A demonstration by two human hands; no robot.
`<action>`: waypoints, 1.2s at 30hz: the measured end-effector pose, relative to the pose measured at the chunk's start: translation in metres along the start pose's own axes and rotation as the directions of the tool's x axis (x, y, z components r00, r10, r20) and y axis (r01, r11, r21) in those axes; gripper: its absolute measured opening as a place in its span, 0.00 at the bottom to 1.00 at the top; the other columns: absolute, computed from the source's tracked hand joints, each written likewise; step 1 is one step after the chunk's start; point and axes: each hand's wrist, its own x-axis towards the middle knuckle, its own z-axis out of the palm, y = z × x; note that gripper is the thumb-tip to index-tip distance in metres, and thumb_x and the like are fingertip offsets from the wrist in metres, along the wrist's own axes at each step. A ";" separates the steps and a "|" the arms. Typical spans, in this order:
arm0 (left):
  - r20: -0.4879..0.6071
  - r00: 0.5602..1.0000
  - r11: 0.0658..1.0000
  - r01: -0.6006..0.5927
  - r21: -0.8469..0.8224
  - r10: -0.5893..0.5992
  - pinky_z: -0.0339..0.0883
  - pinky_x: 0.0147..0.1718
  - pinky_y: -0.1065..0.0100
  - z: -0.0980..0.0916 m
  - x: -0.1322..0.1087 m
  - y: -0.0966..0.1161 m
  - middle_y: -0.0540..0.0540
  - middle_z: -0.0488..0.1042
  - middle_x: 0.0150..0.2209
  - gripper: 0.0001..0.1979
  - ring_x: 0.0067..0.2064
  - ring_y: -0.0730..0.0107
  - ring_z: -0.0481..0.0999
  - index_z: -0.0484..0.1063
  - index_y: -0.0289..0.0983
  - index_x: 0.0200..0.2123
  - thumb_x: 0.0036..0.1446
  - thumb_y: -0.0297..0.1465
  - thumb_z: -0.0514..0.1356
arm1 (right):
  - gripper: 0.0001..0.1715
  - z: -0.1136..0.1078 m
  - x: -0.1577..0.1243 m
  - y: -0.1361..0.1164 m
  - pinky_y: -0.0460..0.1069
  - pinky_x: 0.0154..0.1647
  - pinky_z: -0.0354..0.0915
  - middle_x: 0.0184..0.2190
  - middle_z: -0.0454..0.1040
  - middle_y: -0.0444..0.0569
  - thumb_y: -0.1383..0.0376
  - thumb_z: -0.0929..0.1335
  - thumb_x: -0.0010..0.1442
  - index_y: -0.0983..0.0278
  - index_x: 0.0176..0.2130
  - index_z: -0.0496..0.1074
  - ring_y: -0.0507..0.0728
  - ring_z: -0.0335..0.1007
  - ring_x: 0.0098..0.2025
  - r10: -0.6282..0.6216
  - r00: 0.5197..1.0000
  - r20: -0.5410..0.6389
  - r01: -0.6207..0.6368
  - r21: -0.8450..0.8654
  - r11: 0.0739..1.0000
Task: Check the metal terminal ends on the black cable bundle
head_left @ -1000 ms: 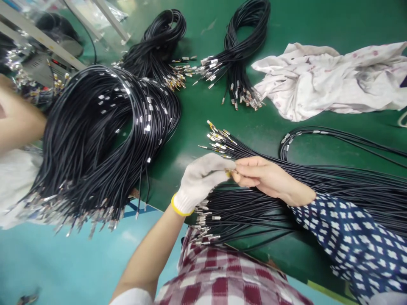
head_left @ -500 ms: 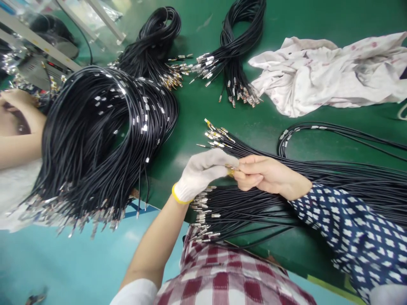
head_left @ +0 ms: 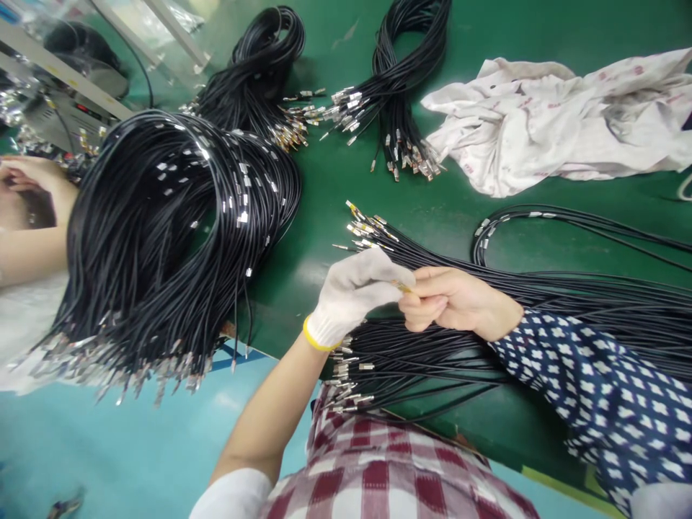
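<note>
My left hand (head_left: 354, 292), in a white glove with a yellow cuff, pinches one end of a small yellowish connector (head_left: 401, 286). Bare and closed, my right hand (head_left: 446, 299) grips the same piece from the other side, the fingertips of both hands meeting. Most of the connector is hidden by the fingers. Behind and above them lies a bundle of black cables (head_left: 422, 254) with metal and yellow tips. A second row of black cables (head_left: 400, 349), silver-tipped, lies below my hands near the table edge.
A big looped cable bundle (head_left: 145, 238) hangs over the green table's (head_left: 318, 202) left edge. Two coiled bundles (head_left: 264, 65) (head_left: 405, 79) lie at the back. A crumpled white cloth (head_left: 519, 130) is at the right rear. Another person's hand (head_left: 40, 191) is at far left.
My gloved left hand has shifted slightly right and covers more of the connector. My right hand has barely moved. At far left, the other person's hand has changed pose a little.
</note>
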 end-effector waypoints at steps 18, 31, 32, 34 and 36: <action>-0.281 0.944 0.982 0.188 0.026 -0.173 0.71 0.35 0.71 0.002 -0.017 0.012 0.49 0.79 0.34 0.07 0.35 0.72 0.76 0.81 0.40 0.33 0.55 0.25 0.63 | 0.20 0.011 0.003 0.007 0.45 0.21 0.40 0.16 0.54 0.35 0.54 0.76 0.60 0.70 0.30 0.75 0.47 0.42 0.20 -0.206 0.951 -0.231 0.160 -0.206 0.966; -0.254 0.959 0.949 0.190 0.253 -0.125 0.70 0.37 0.71 -0.003 -0.020 0.031 0.51 0.79 0.33 0.05 0.35 0.73 0.76 0.79 0.39 0.32 0.57 0.29 0.62 | 0.20 0.017 -0.001 0.006 0.45 0.19 0.37 0.20 0.58 0.39 0.55 0.74 0.63 0.69 0.29 0.74 0.46 0.41 0.19 -0.170 0.945 -0.278 0.076 -0.320 0.944; -0.213 0.974 0.943 0.140 0.303 -0.077 0.70 0.38 0.70 -0.005 -0.019 0.032 0.50 0.79 0.33 0.05 0.35 0.73 0.76 0.79 0.39 0.32 0.58 0.29 0.62 | 0.20 0.016 -0.001 0.005 0.45 0.19 0.37 0.18 0.56 0.37 0.55 0.74 0.63 0.69 0.29 0.74 0.46 0.39 0.19 -0.145 0.953 -0.264 0.063 -0.298 0.952; -0.134 0.991 0.916 0.045 0.399 0.010 0.70 0.41 0.69 -0.008 -0.017 0.034 0.51 0.79 0.33 0.05 0.35 0.72 0.76 0.78 0.39 0.32 0.58 0.29 0.61 | 0.19 0.014 -0.002 0.003 0.45 0.18 0.37 0.16 0.51 0.34 0.56 0.73 0.64 0.68 0.30 0.73 0.46 0.36 0.18 -0.090 0.969 -0.231 0.024 -0.275 0.961; -0.101 0.995 0.892 0.035 0.450 0.012 0.69 0.42 0.68 -0.009 -0.015 0.036 0.51 0.79 0.32 0.07 0.35 0.72 0.75 0.78 0.39 0.30 0.58 0.28 0.60 | 0.19 0.015 -0.002 0.002 0.44 0.18 0.40 0.14 0.52 0.34 0.55 0.71 0.66 0.67 0.31 0.74 0.46 0.40 0.16 -0.069 0.973 -0.220 -0.005 -0.318 0.948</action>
